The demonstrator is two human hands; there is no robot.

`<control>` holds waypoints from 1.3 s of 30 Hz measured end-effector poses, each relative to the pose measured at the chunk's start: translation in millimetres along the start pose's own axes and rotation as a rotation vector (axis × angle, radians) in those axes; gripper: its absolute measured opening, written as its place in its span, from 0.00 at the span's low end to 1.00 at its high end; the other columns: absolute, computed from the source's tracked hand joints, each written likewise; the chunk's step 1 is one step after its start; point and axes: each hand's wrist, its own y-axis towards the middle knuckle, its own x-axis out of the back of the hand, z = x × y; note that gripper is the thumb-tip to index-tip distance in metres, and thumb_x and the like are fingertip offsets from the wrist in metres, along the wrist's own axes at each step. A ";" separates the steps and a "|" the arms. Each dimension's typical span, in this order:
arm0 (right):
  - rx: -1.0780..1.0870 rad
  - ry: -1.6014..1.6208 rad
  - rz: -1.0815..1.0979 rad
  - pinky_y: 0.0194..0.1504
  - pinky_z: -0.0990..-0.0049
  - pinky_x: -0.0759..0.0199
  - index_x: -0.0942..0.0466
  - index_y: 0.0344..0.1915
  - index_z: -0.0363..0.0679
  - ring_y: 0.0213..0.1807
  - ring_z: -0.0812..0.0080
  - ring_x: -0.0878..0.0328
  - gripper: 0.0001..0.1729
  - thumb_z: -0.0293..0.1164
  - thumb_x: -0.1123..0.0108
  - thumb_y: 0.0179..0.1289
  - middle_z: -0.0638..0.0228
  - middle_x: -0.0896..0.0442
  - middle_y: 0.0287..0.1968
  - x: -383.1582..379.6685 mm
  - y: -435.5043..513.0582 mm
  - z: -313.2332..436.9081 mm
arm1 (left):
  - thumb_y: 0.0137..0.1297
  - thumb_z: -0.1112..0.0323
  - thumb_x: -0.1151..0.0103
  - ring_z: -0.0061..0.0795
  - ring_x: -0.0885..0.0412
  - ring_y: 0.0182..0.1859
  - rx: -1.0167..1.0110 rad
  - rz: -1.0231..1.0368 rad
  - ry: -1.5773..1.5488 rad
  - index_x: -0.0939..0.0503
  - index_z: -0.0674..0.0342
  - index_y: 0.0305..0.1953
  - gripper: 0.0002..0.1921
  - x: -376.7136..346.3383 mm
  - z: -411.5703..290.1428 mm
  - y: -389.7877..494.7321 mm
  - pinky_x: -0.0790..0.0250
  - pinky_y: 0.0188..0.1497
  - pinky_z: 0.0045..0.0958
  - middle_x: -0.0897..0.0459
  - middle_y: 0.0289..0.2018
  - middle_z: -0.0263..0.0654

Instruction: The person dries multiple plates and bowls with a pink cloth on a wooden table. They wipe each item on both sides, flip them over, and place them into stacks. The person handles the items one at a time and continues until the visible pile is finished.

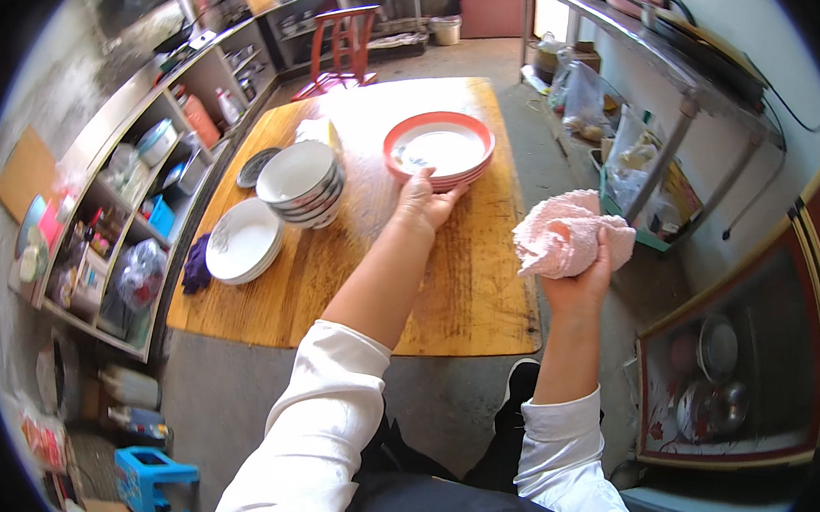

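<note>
My left hand [428, 199] is at the near rim of a stack of red-rimmed white plates [446, 148], thumb on top and fingers against the side. In my right hand [583, 272] is a bunched pink textured cloth [568, 235], held up beyond the right edge of the wooden table [463, 310]. Left of the plates stand a stack of patterned bowls [298, 177] and, nearer me, a stack of white plates [243, 241]. A dark purple cloth [197, 266] lies beside them, and a dark round object [258, 167] lies behind.
Open shelves [151, 188] with bottles and containers line the left. A red wooden chair [343, 44] stands at the far end. On the right are a metal-legged table [667, 145], bags beneath it, and a glass-fronted cabinet [738, 350]. A blue plastic stool [159, 484] is at lower left.
</note>
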 end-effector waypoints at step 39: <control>-0.137 0.042 -0.105 0.71 0.46 0.45 0.30 0.64 0.47 0.67 0.53 0.32 0.32 0.52 0.42 0.66 0.62 0.25 0.64 2.4 13.1 13.2 | 0.67 0.74 0.50 0.38 0.14 0.43 -0.377 -0.736 1.043 0.24 0.61 0.55 0.16 190.7 -275.6 -157.7 0.16 0.43 0.43 0.15 0.47 0.40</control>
